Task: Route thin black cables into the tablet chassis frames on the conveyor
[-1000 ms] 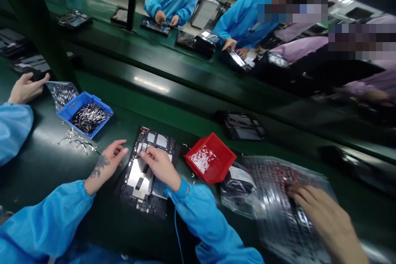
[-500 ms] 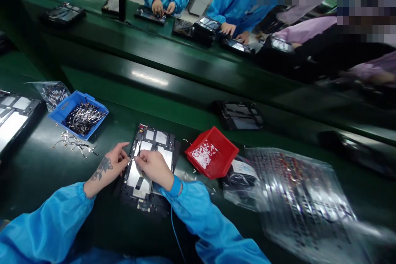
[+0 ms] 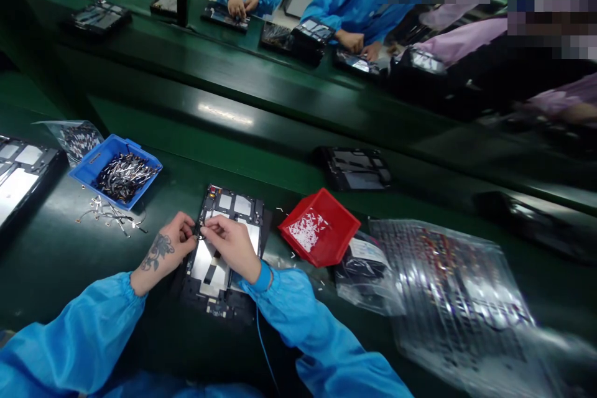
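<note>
Opened tablet chassis (image 3: 219, 280) lies flat on the green bench (image 3: 69, 261), partly under the right hand (image 3: 232, 247), its left edge right at both sets of fingertips. Right hand reaches over the chassis from its right side, thumb and forefinger drawn together near that edge; can't tell from where I stand if there's a part in the pinch. Left hand (image 3: 165, 249) is at the chassis's left edge, fingers curled, tips close to the right hand's; can't tell if it grips anything either, too small to see. Relative to chassis: blue bin (image 3: 84, 171) of short cables off to the upper left, loose cables (image 3: 113, 216) left, red bin (image 3: 336, 236) of white bits just right, clear plastic bag (image 3: 457, 305) farther right
</note>
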Tool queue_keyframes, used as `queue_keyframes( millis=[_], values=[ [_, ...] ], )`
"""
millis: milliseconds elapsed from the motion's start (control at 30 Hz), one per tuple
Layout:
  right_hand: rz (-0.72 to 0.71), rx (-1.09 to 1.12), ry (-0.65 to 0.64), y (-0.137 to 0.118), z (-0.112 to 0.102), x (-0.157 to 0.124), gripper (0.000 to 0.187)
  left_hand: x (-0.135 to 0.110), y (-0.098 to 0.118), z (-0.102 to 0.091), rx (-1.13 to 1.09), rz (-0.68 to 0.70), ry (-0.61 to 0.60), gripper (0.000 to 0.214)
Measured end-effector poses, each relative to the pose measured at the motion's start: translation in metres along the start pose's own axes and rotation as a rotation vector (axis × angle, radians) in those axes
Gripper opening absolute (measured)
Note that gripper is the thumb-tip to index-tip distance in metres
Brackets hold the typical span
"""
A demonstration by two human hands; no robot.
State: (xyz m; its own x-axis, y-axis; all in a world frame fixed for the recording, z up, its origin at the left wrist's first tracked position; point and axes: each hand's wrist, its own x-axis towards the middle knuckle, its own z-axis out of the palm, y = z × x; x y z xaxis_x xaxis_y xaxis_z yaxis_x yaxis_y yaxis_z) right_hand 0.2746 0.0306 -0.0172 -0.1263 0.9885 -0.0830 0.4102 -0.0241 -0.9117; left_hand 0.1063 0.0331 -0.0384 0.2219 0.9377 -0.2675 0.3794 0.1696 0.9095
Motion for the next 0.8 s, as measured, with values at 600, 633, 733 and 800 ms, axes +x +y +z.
queue_keyframes(
  millis=[600,633,733,800],
  values=[
    [-0.022,-0.220,0.079,0.013,-0.010,0.008,0.006,-0.001,0.000,-0.009,0.193,0.279,-0.180,0.038],
    [-0.017,-0.225,0.078,0.013,-0.010,0.008,0.006,-0.001,0.000,-0.008,0.200,0.283,-0.181,0.038],
    [-0.009,-0.239,0.073,0.012,-0.009,0.008,0.006,0.000,0.000,-0.008,0.222,0.293,-0.183,0.038],
    [-0.006,-0.248,0.071,0.011,-0.009,0.009,0.006,0.000,0.001,-0.008,0.241,0.290,-0.182,0.038]
  ],
)
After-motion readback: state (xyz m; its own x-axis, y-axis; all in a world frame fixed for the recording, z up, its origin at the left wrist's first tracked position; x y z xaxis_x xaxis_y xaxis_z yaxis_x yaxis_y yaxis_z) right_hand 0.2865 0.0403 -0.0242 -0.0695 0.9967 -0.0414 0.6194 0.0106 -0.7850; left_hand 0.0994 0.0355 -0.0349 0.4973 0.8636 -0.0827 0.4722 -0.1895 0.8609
